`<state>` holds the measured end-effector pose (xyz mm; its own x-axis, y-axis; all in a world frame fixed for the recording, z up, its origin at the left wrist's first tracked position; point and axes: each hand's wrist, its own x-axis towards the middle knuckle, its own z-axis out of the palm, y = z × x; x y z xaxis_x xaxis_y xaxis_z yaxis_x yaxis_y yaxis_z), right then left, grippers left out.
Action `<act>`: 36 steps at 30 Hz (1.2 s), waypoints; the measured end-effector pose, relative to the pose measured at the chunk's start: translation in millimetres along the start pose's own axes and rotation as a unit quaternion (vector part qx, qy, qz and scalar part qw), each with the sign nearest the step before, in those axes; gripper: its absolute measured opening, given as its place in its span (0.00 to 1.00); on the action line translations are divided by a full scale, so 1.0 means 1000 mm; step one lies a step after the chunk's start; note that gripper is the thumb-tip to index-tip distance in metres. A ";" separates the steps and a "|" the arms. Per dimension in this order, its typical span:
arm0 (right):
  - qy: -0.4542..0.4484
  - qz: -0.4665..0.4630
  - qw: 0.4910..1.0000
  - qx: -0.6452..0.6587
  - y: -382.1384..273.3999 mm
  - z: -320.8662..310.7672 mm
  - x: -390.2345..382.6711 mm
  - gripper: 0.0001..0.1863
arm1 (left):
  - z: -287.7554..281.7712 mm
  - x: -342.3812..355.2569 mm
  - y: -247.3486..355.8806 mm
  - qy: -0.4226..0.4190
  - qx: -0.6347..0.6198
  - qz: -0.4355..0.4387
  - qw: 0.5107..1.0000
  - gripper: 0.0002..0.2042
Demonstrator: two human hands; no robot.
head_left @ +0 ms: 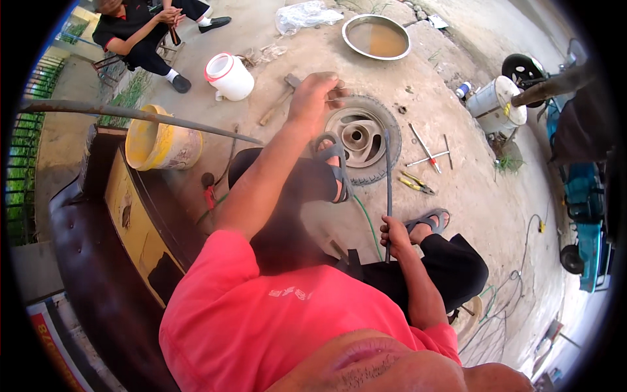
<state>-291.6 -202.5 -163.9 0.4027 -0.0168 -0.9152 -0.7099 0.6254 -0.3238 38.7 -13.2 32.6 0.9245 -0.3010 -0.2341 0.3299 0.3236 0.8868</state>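
A small wheel with its black tyre (390, 140) lies flat on the ground before me, with my sandalled left foot (333, 166) on its near left side. My right hand (394, 235) is wrapped round a long dark tyre lever (389, 189), whose far end reaches the tyre's right side. Raised over the tyre's far left edge, my left hand (317, 99) has its fingers loosely bent and apart, with nothing visible in them. Just left of that hand, a hammer (277, 108) lies on the ground. Pliers with yellow handles (416, 183) and a cross-shaped wrench (429, 155) lie right of the wheel.
A metal basin of brownish water (353, 25) stands at the back, near a white jug (231, 78). At left are a yellow bucket (171, 147) and a brown sofa (85, 242). Another person (140, 29) sits far left. A white bucket (486, 104) stands right.
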 end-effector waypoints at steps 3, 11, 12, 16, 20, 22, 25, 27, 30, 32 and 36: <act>0.007 -0.004 1.000 -0.009 -0.002 0.006 -0.001 0.10 | 0.000 -0.007 0.001 0.006 0.099 0.067 0.993 0.09; 0.009 -0.007 1.000 -0.007 0.001 0.002 0.000 0.10 | 0.014 -0.015 -0.001 0.008 0.226 0.141 0.964 0.06; 0.002 -0.010 1.000 -0.005 0.001 0.002 0.001 0.10 | 0.013 -0.015 -0.001 0.008 0.226 0.139 0.964 0.06; -0.008 -0.010 1.000 -0.002 0.000 0.004 -0.001 0.10 | 0.008 -0.014 0.001 0.008 0.220 0.098 0.971 0.06; -0.004 -0.011 1.000 -0.006 -0.002 0.004 -0.003 0.10 | 0.011 -0.015 0.001 0.004 0.223 0.106 0.969 0.06; -0.009 -0.015 1.000 -0.009 -0.002 0.004 -0.004 0.10 | 0.009 -0.013 -0.001 -0.001 0.220 0.112 0.969 0.06; -0.003 -0.018 1.000 -0.014 -0.004 0.006 -0.007 0.10 | 0.013 -0.019 -0.001 0.011 0.225 0.151 0.963 0.06; -0.005 -0.017 1.000 -0.015 -0.003 0.005 -0.005 0.10 | 0.012 -0.017 -0.001 0.027 0.232 0.186 0.954 0.05; -0.005 -0.015 1.000 -0.015 -0.002 0.006 -0.004 0.10 | 0.004 -0.010 -0.006 -0.002 0.248 0.195 0.949 0.06; -0.003 -0.015 1.000 -0.014 -0.001 0.007 -0.004 0.10 | 0.005 -0.011 -0.006 0.008 0.276 0.175 0.945 0.06; -0.003 -0.019 1.000 -0.009 0.000 0.003 -0.003 0.10 | 0.016 -0.017 -0.001 0.007 0.272 0.201 0.941 0.06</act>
<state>-291.3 -200.5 -160.0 0.4322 -0.0355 -0.9011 -0.7051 0.6096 -0.3622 19.3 -23.0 42.3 0.9574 -0.2393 0.1616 -0.1898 -0.0996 0.9768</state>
